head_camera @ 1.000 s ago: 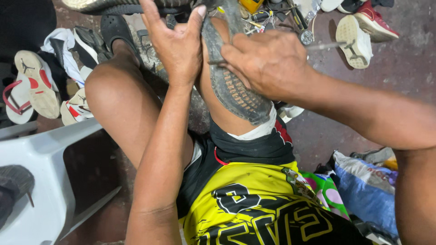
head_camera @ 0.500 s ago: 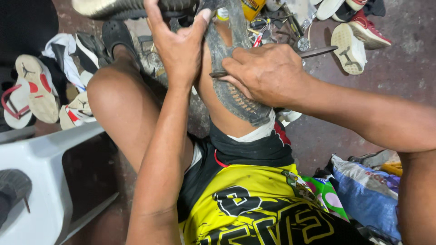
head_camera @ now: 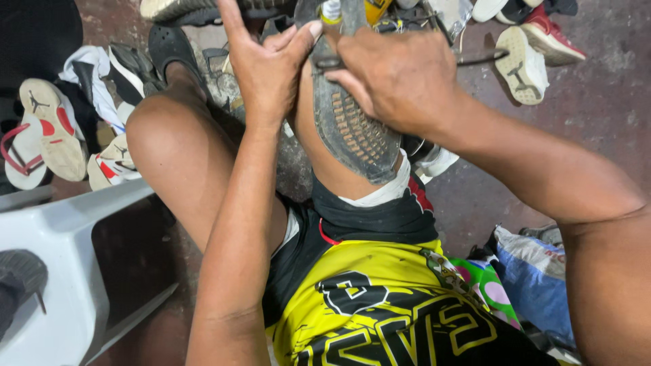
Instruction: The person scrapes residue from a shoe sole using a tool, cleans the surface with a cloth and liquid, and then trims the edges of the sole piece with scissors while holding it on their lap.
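Head view: worn shoe (head_camera: 352, 129) propped sole-up on the right knee, heel toward the body. Left hand (head_camera: 268, 68) closed on the shoe's left edge, fingers (head_camera: 298, 34) curled over it. Right hand (head_camera: 400, 78) gripping a thin metal tool (head_camera: 485, 59) against the sole. Loose sneakers (head_camera: 519, 64) scattered on the floor (head_camera: 603, 102) around
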